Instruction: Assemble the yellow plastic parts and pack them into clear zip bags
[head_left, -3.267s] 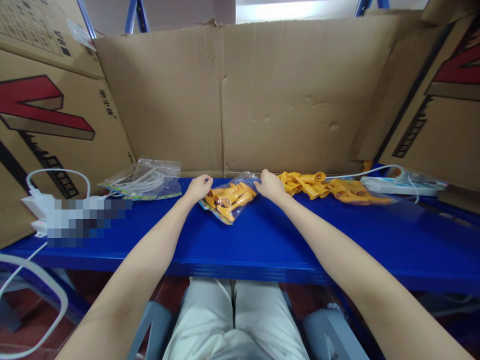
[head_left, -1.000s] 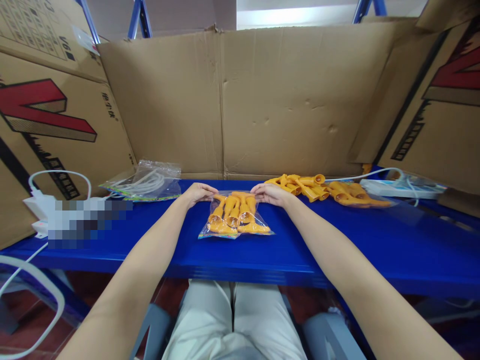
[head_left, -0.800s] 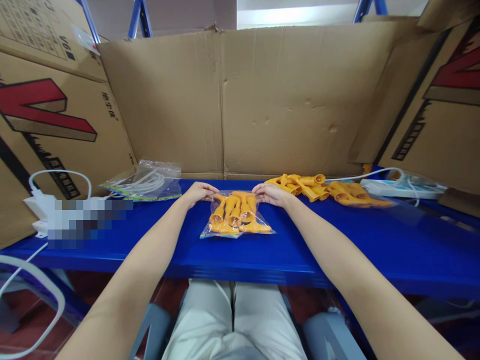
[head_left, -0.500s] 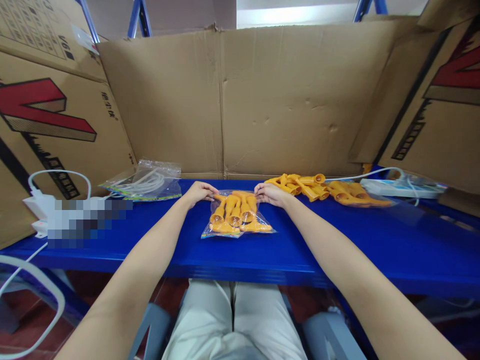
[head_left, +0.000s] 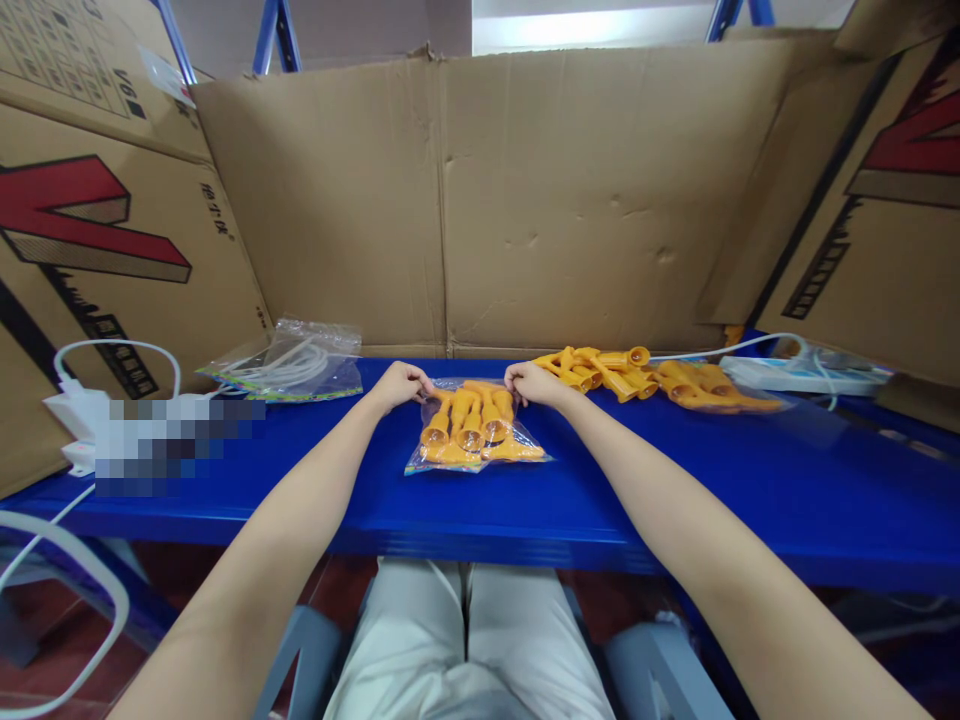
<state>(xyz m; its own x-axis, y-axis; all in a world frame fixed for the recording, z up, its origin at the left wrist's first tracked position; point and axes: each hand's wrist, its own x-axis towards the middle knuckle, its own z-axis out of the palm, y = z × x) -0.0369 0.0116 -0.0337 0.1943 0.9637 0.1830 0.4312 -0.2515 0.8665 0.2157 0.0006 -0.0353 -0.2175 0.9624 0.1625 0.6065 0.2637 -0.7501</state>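
A clear plastic bag point(head_left: 536, 452) lies flat on the blue table in front of me, with several yellow funnel-ended plastic parts point(head_left: 470, 418) inside. My left hand point(head_left: 403, 385) pinches the bag's far left corner. At its far right corner, the fingers of my right hand point(head_left: 534, 383) are closed on the plastic. Just behind my right hand rests a loose pile of similar yellow parts point(head_left: 616, 372). Another clear bag of yellow parts point(head_left: 709, 388) lies right of that pile.
A bag of white cable point(head_left: 296, 365) sits at the back left, near a white plug adapter point(head_left: 81, 415). At the back right is a white power strip point(head_left: 806, 376) with a cord. Cardboard point(head_left: 585, 200) walls in the blue table point(head_left: 480, 510) behind and at both sides.
My right hand has shifted slightly left, its fingers curling in more at the bag's corner. My left fingers have also curled a little more. The bag has barely moved.
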